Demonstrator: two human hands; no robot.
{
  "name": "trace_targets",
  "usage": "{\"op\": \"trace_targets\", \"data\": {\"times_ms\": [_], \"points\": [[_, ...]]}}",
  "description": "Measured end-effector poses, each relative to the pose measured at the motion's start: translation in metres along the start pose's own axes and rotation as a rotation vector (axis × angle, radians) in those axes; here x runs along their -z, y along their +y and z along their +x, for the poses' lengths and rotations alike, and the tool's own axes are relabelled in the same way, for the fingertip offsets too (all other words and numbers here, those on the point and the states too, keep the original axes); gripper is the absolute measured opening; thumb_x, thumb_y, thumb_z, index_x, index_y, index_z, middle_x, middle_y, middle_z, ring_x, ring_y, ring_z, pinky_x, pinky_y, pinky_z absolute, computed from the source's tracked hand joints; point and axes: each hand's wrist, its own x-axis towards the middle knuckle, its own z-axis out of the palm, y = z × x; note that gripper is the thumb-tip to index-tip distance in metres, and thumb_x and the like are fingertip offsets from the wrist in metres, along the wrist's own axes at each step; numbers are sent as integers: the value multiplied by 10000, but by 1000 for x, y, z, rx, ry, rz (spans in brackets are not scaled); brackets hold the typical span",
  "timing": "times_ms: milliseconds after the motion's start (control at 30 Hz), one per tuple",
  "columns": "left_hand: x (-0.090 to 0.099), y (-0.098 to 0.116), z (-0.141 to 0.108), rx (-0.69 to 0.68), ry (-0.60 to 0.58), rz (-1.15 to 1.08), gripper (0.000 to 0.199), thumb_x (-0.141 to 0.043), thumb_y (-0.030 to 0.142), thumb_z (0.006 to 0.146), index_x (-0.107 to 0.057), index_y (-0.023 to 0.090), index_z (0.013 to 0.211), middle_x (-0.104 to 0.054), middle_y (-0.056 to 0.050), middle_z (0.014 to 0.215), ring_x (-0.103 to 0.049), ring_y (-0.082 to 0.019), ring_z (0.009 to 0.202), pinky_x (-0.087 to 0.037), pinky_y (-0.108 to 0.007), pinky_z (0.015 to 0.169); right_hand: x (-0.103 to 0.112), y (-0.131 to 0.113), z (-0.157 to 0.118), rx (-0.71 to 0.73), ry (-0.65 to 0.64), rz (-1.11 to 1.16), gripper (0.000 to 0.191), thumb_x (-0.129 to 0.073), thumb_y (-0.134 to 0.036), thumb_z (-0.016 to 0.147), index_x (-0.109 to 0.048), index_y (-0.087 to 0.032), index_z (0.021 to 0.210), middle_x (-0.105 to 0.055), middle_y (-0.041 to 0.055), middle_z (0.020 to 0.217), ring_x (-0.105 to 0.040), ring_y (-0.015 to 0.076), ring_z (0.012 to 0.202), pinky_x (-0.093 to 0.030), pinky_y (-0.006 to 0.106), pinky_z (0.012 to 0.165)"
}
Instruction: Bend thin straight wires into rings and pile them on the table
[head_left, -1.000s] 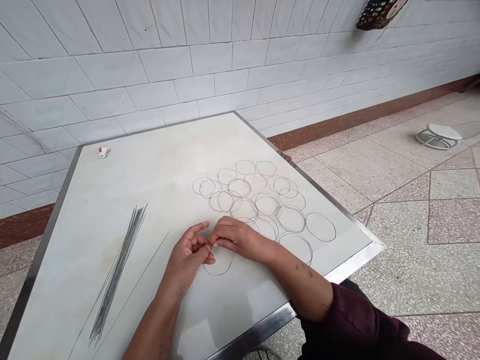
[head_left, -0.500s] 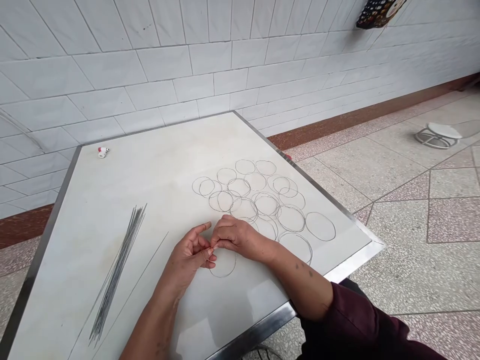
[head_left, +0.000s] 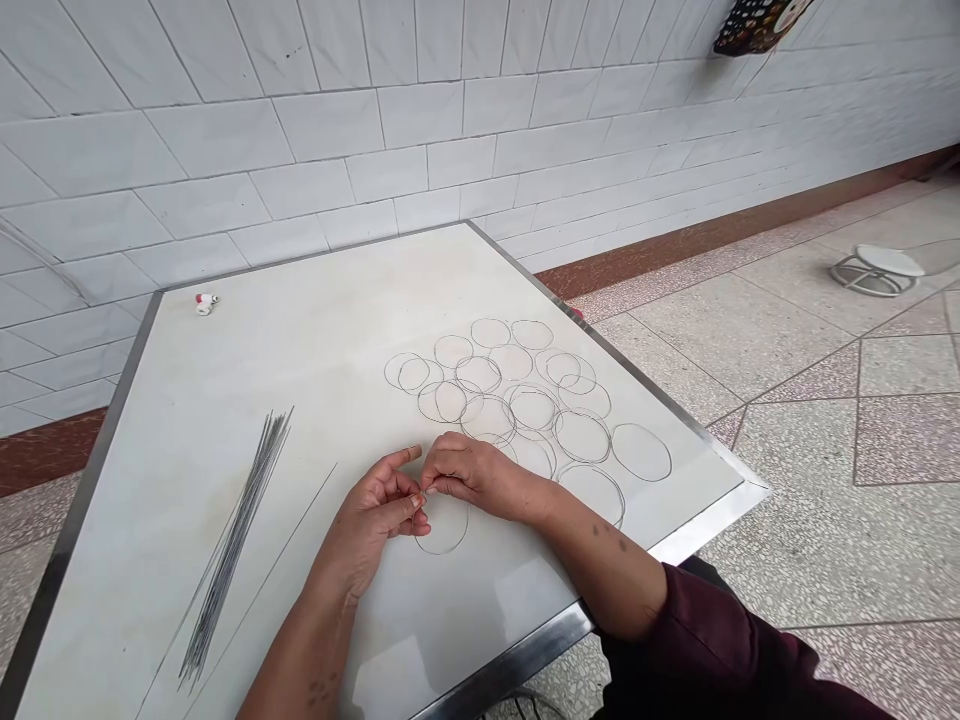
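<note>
Between my two hands hangs a thin wire ring point(head_left: 442, 553), its upper part at my fingertips. My left hand point(head_left: 386, 500) pinches the ring's joint between thumb and a finger, the index finger reaching out above. My right hand point(head_left: 472, 473) is pinched on the same joint from the other side; the wire ends there are too small to make out. Several finished-looking wire rings point(head_left: 582, 436) lie overlapping just beyond my right hand. Left of my left forearm is a bundle of straight wires point(head_left: 238, 545), with a single wire point(head_left: 285, 540) lying apart from it.
The white table point(head_left: 315, 330) has a metal edge and stands against a tiled wall point(head_left: 322, 125). Small red and white objects point(head_left: 205, 303) sit at its far left corner. On the floor to the right is a low white stool point(head_left: 877, 270). A dark patterned item point(head_left: 757, 25) hangs on the wall.
The ring in my hands has shifted slightly to the left, and my fingertips have moved a little at its joint. Everything else on the table lies as before.
</note>
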Motion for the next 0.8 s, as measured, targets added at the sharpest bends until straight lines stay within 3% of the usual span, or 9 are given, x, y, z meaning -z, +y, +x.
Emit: {"op": "trace_targets", "data": {"times_ms": [267,400,533,667,800], "points": [[1,-2,1,32,-31,7,512,-712,206,771,-617,239,1273,-605,0,827,-604,-176,766,-554,-381,767,0,-3,2,140,-9,-3,139,-563,-173,975,-671,-199,891,-650,21,870,-593,147,900,-515,271,764],[1,-1,0,36,-57,-15,488,-739,188,742,-646,224,1219,-605,-5,807,-579,-181,789,-556,-367,750,1,-4,2,141,-38,5,163,-551,-221,984,-673,-202,877,-660,13,860,-598,146,873,-533,282,763],[0,2,-1,36,-32,-58,462,-764,204,744,-653,226,1192,-603,0,815,-588,-174,782,-557,-370,770,-1,0,2,119,28,3,170,-570,-286,986,-682,-199,890,-647,24,859,-594,154,858,-541,295,770],[-2,2,0,13,-9,-173,491,-783,216,752,-640,237,1222,-585,14,829,-600,-147,717,-561,-364,764,0,3,1,53,123,9,183,-599,-374,967,-668,-212,1014,-608,57,967,-592,173,900,-556,333,811],[-7,1,-1,-4,9,-327,485,-784,175,762,-646,231,1224,-576,18,817,-597,-125,710,-568,-329,757,3,-2,0,-20,171,76,369,-592,-457,955,-556,-251,1260,-556,81,1150,-592,173,938,-565,359,842]]}}
